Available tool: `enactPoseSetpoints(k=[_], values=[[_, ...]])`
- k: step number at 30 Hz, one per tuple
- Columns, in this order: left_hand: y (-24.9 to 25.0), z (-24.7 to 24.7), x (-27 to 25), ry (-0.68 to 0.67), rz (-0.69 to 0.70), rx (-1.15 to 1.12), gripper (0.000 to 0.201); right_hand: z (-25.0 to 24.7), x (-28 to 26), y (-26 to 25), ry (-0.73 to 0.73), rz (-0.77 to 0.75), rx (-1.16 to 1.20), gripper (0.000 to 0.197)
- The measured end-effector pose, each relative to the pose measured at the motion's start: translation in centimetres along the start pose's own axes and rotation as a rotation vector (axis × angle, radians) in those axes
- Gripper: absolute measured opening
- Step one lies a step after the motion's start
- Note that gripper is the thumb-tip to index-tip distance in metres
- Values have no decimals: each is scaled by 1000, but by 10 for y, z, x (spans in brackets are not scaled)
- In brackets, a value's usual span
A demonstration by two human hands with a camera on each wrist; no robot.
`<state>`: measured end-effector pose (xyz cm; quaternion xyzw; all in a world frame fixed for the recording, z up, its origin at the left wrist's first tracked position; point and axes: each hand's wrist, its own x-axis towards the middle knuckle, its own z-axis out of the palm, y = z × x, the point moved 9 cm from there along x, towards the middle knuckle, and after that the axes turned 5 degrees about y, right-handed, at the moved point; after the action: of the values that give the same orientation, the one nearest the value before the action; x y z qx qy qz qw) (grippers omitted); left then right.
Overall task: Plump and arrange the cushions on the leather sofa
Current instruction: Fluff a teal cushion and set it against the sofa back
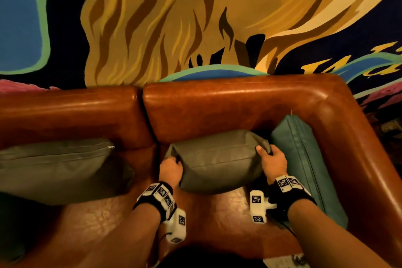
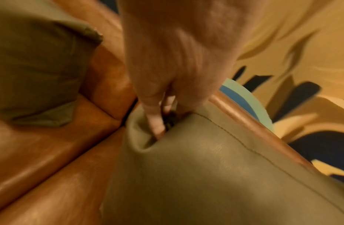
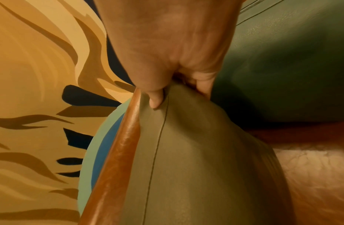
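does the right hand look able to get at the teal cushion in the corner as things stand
Probably yes, but not freely. The teal cushion stands just to the right of the right hand with nothing between them. That hand, though, is gripping a corner of the grey cushion, as is the left hand, so it would need to let go first.

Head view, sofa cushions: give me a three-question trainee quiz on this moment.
1. True or false: both hands grip the same cushion.
2. Which cushion stands against the brown leather sofa's right armrest? A) teal leather cushion B) olive-grey leather cushion C) none
3. Fill in: the second olive-grey cushion lies to the ___ of the held one in the head view.

Key:
1. True: the left hand and right hand each grip an end of the middle olive-grey leather cushion.
2. A: the teal leather cushion.
3. left
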<state>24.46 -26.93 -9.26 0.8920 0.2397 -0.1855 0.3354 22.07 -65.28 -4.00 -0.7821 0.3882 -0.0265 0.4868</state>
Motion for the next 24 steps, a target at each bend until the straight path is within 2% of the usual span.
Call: enactPoseSetpoints(k=[2,4,7,11,14,16,17,18,21,23,24], values=[[-8,11,8,-20,-94,122,47,1,-3,-3,-23,-47,-21,17],[-18,17,11,-17,-191,113,67,0,-7,-4,-19,-73,-31,14],[-30,19,11,-2,-236,86,74,-1,-7,-4,7,-97,-52,14],[-42,13,19,-21,-248,140,64,10,-9,-2,-52,-117,-80,15],[-33,-1,31,-26,-167,6,48,5,-8,-7,-58,-137,-112,14],[-18,-16,26,-95,-51,-212,15,-11,3,-6,-23,-129,-159,17],[-13,-25,18,-142,-31,-384,15,-22,12,-3,3,-120,-190,21],[-14,-37,12,-157,-28,-562,24,-32,18,-1,15,-120,-202,23],[-33,-92,-3,20,-82,-899,34,-48,28,4,-18,-151,-214,23],[-51,-102,-11,102,-169,-952,20,-47,24,14,-22,-136,-230,22],[-49,-94,-18,50,-198,-921,7,-43,20,22,-26,-115,-227,24]])
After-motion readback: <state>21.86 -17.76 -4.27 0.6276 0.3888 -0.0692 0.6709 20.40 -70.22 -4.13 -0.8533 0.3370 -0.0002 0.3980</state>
